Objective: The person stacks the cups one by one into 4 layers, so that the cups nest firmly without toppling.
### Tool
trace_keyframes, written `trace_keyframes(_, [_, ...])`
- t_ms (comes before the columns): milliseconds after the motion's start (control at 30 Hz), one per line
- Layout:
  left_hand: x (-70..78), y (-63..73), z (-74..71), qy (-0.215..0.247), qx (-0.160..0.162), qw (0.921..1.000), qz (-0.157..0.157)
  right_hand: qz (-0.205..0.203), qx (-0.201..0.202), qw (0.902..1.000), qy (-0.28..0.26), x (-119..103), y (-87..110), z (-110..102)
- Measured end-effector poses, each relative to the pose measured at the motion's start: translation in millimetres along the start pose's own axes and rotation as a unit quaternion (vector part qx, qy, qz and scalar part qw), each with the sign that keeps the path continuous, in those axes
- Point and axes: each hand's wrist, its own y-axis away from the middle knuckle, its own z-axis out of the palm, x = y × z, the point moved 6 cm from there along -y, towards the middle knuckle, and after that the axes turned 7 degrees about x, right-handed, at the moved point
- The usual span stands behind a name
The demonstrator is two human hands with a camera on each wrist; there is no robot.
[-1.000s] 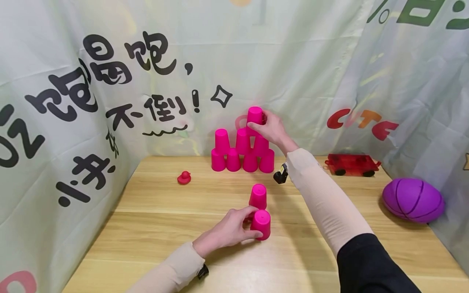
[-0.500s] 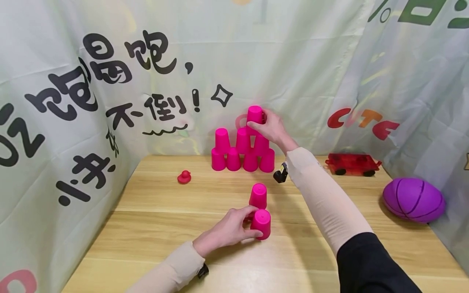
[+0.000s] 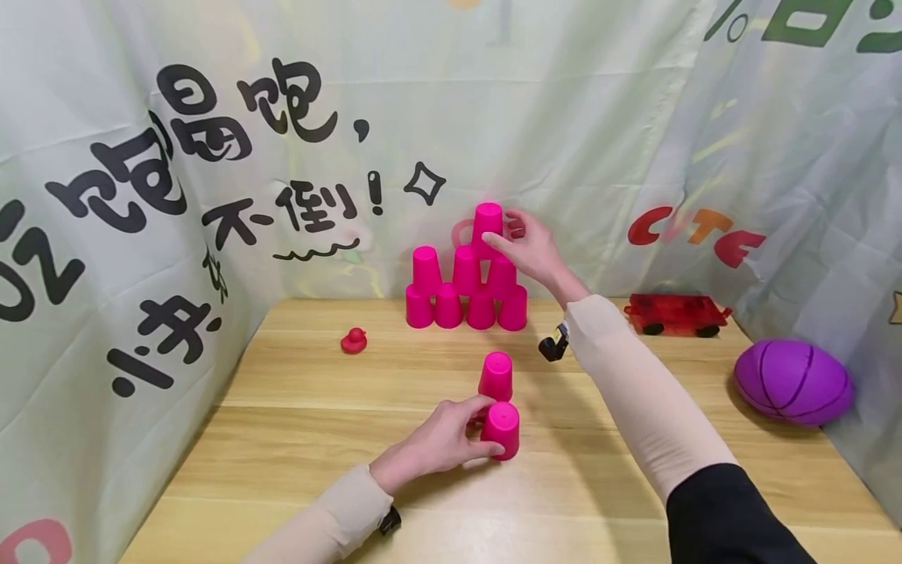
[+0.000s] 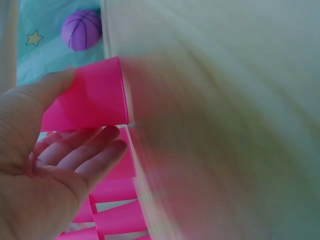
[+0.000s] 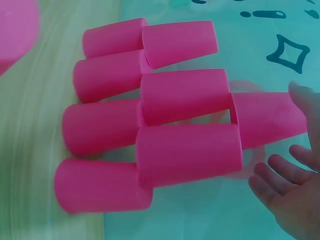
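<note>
A pyramid of upside-down pink cups stands at the back: several in the bottom row [image 3: 448,306], 3 in the second row [image 3: 467,271], and one top cup [image 3: 488,227]. The top cup straddles the second row's middle and right cups. Around it my right hand [image 3: 528,247] is spread, fingers held off its side and the thumb overlapping it in the head view; the right wrist view shows the fingers loose. Nearer the front, my left hand [image 3: 440,439] holds a front cup [image 3: 503,431] between thumb and fingers. Just behind that stands another pink cup [image 3: 497,376].
A red toy duck [image 3: 354,341] sits left of the pyramid on the wooden table [image 3: 317,423]. At the right are a red toy car [image 3: 678,315] and a purple ball [image 3: 794,382]. Printed cloth [image 3: 578,117] hangs behind and along both sides.
My right hand has loosened from the top cup and drawn slightly to the right, leaving it on the second row. The left hand has stayed at the front cup.
</note>
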Motion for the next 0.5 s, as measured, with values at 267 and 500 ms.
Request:
trace_keyframes(267, [-4.5, 9.8, -21.6, 0.008, 0.021, 0.9998, 0.003, -0.017, 0.033, 0.9990, 0.025, 16, 35.6, -22])
trace_keyframes(500, [-5.9, 10.4, -62.8, -0.024, 0.100, 0.9947, 0.000, -0.059, -0.005, 0.9971, 0.049, 32, 84.4, -14])
